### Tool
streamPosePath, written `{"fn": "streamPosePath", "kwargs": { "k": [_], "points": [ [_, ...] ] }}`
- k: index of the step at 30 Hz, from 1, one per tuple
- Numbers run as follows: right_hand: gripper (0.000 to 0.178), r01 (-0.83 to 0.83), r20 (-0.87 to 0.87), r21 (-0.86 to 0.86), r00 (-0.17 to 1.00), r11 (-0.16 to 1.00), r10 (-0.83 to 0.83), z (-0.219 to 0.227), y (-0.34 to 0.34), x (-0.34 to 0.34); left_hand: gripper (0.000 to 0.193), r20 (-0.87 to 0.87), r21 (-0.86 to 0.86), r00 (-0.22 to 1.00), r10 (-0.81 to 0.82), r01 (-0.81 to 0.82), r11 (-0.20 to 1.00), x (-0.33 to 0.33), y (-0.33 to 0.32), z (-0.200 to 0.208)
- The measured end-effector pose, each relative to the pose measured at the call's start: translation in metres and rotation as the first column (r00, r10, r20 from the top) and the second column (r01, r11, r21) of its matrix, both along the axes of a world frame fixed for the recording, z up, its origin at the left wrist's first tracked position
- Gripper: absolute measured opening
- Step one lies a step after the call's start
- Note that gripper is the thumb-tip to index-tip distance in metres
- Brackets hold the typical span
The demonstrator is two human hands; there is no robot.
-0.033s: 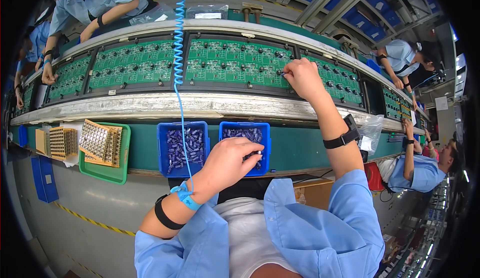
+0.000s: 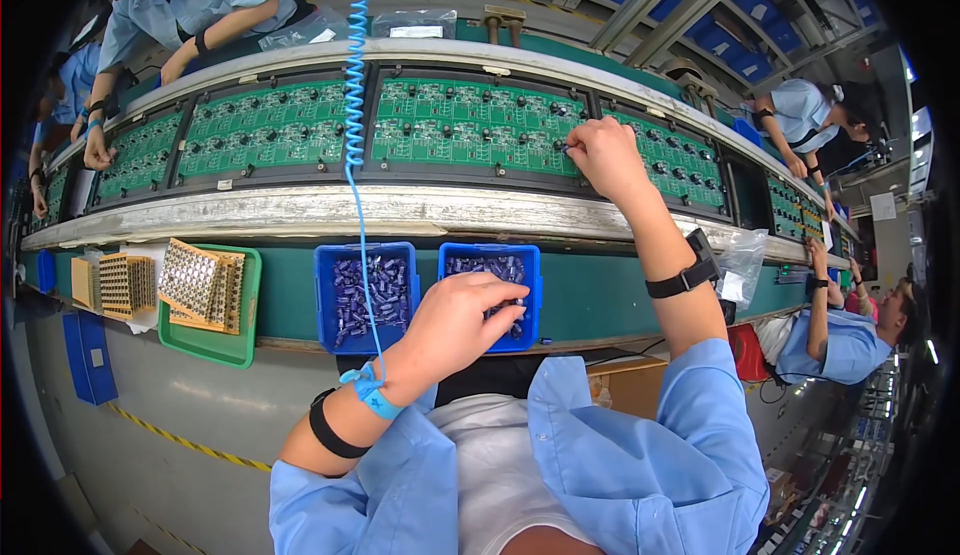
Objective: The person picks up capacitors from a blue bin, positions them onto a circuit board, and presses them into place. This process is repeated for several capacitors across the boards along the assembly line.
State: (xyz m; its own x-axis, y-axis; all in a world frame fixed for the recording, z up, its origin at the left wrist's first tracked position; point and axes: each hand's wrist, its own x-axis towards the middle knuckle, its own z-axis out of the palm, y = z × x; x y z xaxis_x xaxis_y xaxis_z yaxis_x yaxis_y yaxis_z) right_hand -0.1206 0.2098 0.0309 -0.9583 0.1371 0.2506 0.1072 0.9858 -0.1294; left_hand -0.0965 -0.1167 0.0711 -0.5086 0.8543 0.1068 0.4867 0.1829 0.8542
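Resting at the right end of a green circuit board [image 2: 450,120], the right hand [image 2: 606,155] is nearer it, fingers bunched, their hold unclear. The board's long axis runs leftward. The left hand [image 2: 455,317] curves over the right of 2 blue bins [image 2: 538,300], near purple cylinders [image 2: 490,266]; whether it pinches 1, I cannot tell. A pale rail [image 2: 490,207] divides board from green bench [image 2: 592,295]; a co-worker [image 2: 225,0] stands opposite.
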Motion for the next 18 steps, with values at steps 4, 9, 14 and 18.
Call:
{"fn": "streamPosePath", "kwargs": {
  "k": [4,9,14,18],
  "points": [
    [0.012,0.056,-0.070,-0.020,0.996,0.998,-0.058,0.009,-0.011,0.013,0.017,0.321,0.064,0.940,0.118,-0.146,0.987,0.000,0.003,-0.006],
    [0.017,-0.283,-0.121,-0.508,0.959,0.814,0.258,0.060,-0.071,0.047,0.018,0.561,0.035,0.809,0.175,-0.235,0.971,-0.008,-0.005,-0.011],
    [0.020,-0.399,-0.090,-0.744,0.855,0.536,0.511,0.074,-0.120,0.079,0.018,0.592,0.123,0.796,0.128,-0.246,0.962,-0.015,-0.008,-0.010],
    [0.017,-0.229,-0.047,-0.872,0.919,0.432,0.391,0.068,-0.131,0.084,0.017,0.553,0.123,0.815,0.172,-0.284,0.951,-0.017,-0.012,-0.011]
  ]
}}
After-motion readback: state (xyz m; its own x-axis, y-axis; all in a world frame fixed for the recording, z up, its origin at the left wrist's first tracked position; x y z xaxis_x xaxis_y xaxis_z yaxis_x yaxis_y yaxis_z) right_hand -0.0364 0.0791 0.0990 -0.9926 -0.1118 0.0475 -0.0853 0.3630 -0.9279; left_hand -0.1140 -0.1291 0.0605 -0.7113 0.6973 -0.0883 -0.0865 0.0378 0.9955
